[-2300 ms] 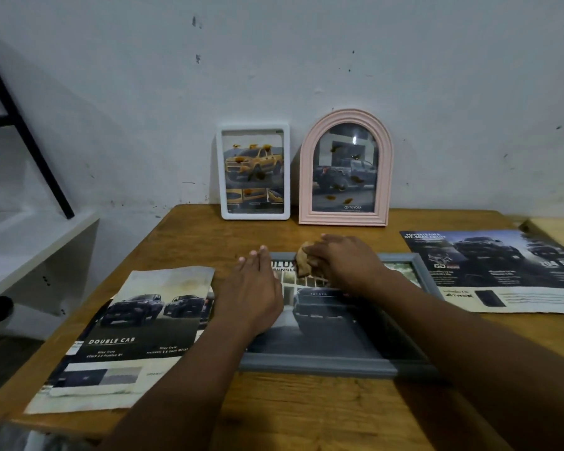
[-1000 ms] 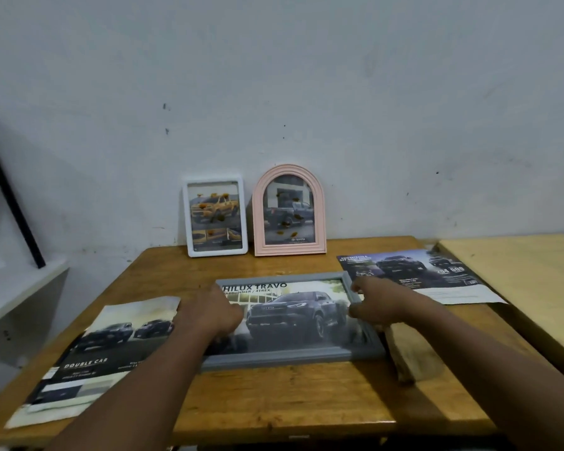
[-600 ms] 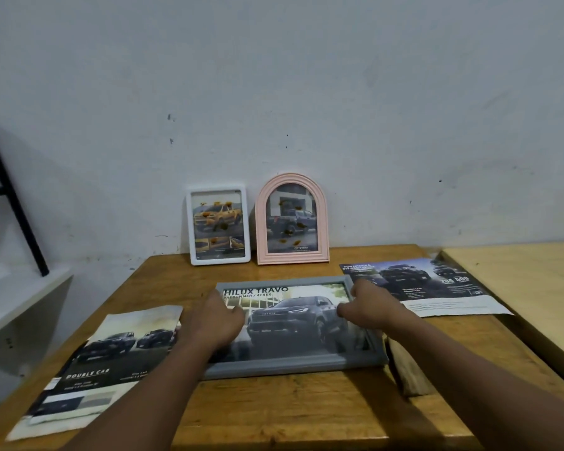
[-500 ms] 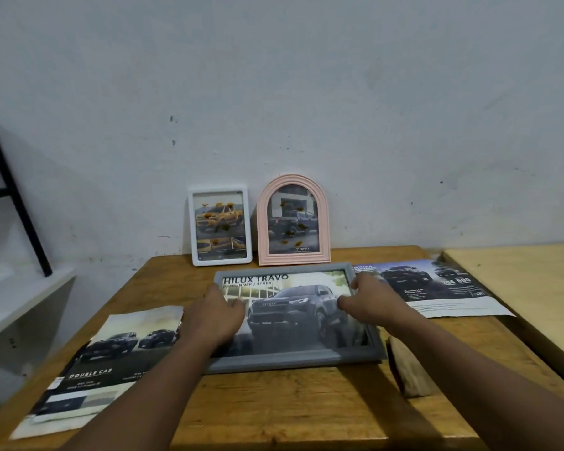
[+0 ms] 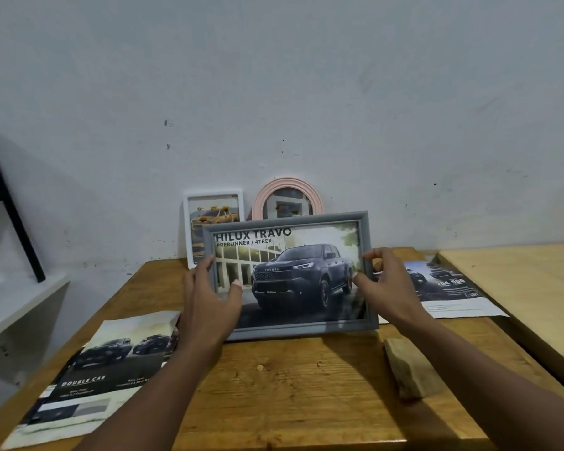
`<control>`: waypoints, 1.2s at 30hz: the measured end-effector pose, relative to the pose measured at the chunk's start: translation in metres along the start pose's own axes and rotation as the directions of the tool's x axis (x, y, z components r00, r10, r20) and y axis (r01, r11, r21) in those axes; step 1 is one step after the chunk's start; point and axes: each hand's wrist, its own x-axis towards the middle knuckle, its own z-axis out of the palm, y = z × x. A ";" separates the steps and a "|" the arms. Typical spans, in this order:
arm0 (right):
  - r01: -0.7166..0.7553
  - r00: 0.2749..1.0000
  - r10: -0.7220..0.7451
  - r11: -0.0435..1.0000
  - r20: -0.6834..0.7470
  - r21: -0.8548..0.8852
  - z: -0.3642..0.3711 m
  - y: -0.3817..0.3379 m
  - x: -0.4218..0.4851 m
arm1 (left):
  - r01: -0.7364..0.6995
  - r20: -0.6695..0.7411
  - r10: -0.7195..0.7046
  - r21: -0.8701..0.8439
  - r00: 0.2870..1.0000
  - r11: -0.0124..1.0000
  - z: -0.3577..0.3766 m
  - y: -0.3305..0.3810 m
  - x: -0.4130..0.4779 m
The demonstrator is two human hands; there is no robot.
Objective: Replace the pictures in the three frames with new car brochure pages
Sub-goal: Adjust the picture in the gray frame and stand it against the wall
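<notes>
The left hand [image 5: 209, 304] and right hand [image 5: 389, 288] pinch the side rails of the stiff, probably fragile grey rectangular picture frame [image 5: 300, 330].

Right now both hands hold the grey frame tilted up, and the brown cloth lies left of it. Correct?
No: the head view shows the brown cloth lying to the right of the grey frame, which the left hand and right hand hold tilted up.

Two bare forearms, a bare left hand [image 5: 209, 305], a bare right hand [image 5: 392, 288].
</notes>
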 end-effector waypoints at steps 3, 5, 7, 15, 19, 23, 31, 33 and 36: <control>0.012 1.000 -0.012 1.000 -0.028 0.008 -0.001 0.010 -0.002 | -0.048 0.007 0.049 -0.024 0.999 0.999 0.006 0.003 -0.007; 0.013 0.999 -0.014 1.000 -0.050 -0.004 -0.001 0.014 0.000 | -0.067 0.020 0.068 -0.038 0.998 0.997 0.011 0.006 -0.013; 0.000 0.999 -0.001 1.000 -0.054 -0.020 -0.003 0.017 0.003 | -0.088 0.005 0.089 -0.060 0.996 0.994 0.017 0.007 -0.016; -0.016 0.998 0.014 0.999 -0.058 -0.043 -0.023 0.025 0.013 | -0.102 -0.018 0.100 -0.149 0.995 0.984 0.039 0.016 -0.014; 0.010 0.996 -0.016 0.998 -0.090 -0.067 -0.041 0.025 0.027 | -0.129 0.023 0.136 -0.185 0.990 0.974 0.056 0.033 -0.006; 0.015 0.991 -0.029 0.995 -0.133 -0.102 -0.072 0.029 0.050 | -0.162 0.072 0.181 -0.219 0.981 0.962 0.083 0.057 0.003; -0.046 0.981 0.030 0.996 -0.194 -0.078 -0.122 0.037 0.094 | -0.205 0.096 0.232 -0.235 0.968 0.950 0.134 0.102 0.030; -0.050 0.980 0.036 0.996 -0.195 -0.067 -0.125 0.037 0.104 | -0.216 0.079 0.239 -0.228 0.968 0.949 0.141 0.106 0.038; -0.030 0.980 0.016 0.997 -0.198 -0.067 -0.127 0.035 0.116 | -0.230 0.052 0.246 -0.210 0.968 0.950 0.147 0.110 0.049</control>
